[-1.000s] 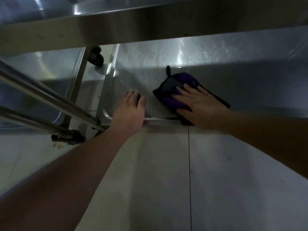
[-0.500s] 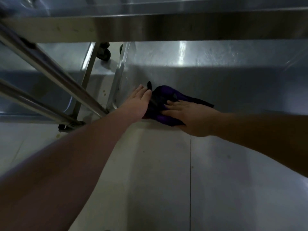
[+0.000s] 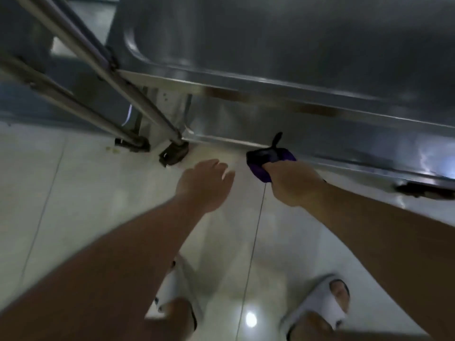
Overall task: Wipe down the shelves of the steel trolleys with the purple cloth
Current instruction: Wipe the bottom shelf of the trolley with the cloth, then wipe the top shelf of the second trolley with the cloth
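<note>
— So, where are we on the wipe-down?

— I have the cloth (image 3: 269, 159) bunched in my right hand (image 3: 293, 180), fingers curled round it. It sits at the front lip of the low shelf (image 3: 344, 141), just ahead of my knuckles; whether it touches the steel there I can't tell, the picture is smeared.

— And your left hand (image 3: 204, 183)?

— Loose, fingers relaxed, holding nothing. It hangs over the floor (image 3: 73, 193) just left of the cloth, near the caster (image 3: 173, 153) at the trolley's corner.

— What looks done?

— Hard to call. The low shelf beyond the cloth is dim and streaky, with no plain wet trail. The upper shelf (image 3: 270, 40), above and behind my grip, looks dull as well. I can't read either one as clean from here.

— So what's left?

— My guess is the low shelf is about finished, since the cloth is out at its edge rather than deep inside. The upper shelf and the second trolley (image 3: 24, 99), off to the left past the rails (image 3: 81, 52), probably need doing.

— Anything else down there?

— Only my sandals (image 3: 325, 303) below the grip, on the tiles.
</note>
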{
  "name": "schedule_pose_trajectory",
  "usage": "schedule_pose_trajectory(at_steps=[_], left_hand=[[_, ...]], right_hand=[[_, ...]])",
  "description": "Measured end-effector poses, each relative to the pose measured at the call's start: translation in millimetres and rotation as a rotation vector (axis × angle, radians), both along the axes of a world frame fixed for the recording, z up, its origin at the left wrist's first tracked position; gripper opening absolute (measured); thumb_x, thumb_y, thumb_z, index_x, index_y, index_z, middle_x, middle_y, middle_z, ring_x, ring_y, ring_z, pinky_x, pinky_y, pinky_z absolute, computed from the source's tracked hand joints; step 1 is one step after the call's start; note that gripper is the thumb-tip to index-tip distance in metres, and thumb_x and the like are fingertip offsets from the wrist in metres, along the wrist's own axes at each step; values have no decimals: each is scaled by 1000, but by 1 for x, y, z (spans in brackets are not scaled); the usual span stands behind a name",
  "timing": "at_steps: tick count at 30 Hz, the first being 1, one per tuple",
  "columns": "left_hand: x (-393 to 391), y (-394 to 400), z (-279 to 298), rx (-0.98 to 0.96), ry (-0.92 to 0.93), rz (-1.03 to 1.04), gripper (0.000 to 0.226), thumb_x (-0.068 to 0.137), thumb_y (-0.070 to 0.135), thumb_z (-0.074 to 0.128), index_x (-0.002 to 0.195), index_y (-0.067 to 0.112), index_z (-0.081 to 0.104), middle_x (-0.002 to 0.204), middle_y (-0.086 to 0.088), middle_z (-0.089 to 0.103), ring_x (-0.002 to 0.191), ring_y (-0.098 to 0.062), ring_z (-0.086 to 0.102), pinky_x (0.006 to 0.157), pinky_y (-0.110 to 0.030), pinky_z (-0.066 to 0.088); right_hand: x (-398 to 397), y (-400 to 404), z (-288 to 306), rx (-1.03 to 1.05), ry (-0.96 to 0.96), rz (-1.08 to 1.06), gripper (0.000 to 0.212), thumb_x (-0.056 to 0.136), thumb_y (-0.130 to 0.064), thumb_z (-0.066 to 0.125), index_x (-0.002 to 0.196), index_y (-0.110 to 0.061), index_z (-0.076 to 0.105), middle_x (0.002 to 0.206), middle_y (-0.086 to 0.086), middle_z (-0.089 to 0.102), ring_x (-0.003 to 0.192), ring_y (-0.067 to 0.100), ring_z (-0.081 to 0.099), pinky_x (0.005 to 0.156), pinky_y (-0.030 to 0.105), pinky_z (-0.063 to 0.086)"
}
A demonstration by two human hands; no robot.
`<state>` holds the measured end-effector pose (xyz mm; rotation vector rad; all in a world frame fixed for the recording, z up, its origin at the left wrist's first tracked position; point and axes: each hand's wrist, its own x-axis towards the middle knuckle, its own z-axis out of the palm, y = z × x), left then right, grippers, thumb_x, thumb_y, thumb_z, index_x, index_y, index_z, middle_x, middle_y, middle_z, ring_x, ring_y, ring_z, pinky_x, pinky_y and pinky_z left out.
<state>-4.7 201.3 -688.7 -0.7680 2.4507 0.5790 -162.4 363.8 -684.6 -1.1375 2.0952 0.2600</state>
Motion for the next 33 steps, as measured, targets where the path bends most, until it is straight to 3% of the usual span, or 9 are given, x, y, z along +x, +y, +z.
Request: schedule_pose_trajectory(at_steps=[3,5,7,10,14,19,23,29,33], left_hand=[[46,26,43,42,-148,3,60,109,57,21,156,30,47,160,4,48,144,-19,45,111,-44,39],[70,36,78,54,-202,20,60,108,57,23,154,29,49,157,2,51,140,-20,49,109,-44,40],[88,39,117,69,-239,37,60,107,57,25,154,29,49,155,1,53,138,-22,51,106,-44,41],[107,38,181,106,-274,61,62,105,58,27,155,27,46,155,0,51,138,-24,50,105,-45,41],[134,19,276,99,-322,69,59,105,55,30,154,25,41,145,-2,54,128,-27,53,97,-44,43],[170,-25,387,90,-263,168,56,107,53,32,155,26,39,144,-1,52,128,-25,51,95,-44,41],[200,-63,472,57,-233,220,54,106,53,36,152,26,42,141,-2,52,126,-28,51,85,-43,36],[242,-112,567,-12,-148,317,55,104,56,35,150,27,44,146,-2,52,129,-30,50,89,-45,40],[260,-139,610,-49,-108,404,59,104,61,33,153,28,40,151,-2,49,133,-30,49,97,-48,44]], right_hand=[[34,11,40,176,-130,-44,66,100,-6,48,161,-20,29,150,9,48,132,32,52,107,43,44],[53,14,72,150,-63,-40,44,100,-13,49,143,-21,51,115,13,60,104,34,62,87,46,52],[72,15,113,155,-9,-47,26,99,-16,50,124,-18,59,94,14,53,84,33,58,70,43,49],[103,12,177,252,-71,-32,30,101,-13,47,130,-12,54,111,17,63,103,34,65,88,42,52],[134,-14,269,320,-90,69,31,100,-12,47,129,-15,54,119,8,64,106,26,64,94,36,50],[167,-69,389,211,-33,67,22,101,-18,48,121,-16,56,101,11,59,93,32,65,72,37,47],[197,-124,481,243,-39,139,41,100,-11,42,140,-15,46,126,12,61,111,31,63,94,41,51],[239,-210,591,58,66,209,30,97,-10,53,127,-14,51,122,9,61,112,31,62,87,41,48],[258,-256,640,-56,90,317,31,98,-14,55,128,-16,50,124,8,60,115,30,61,92,42,50]])
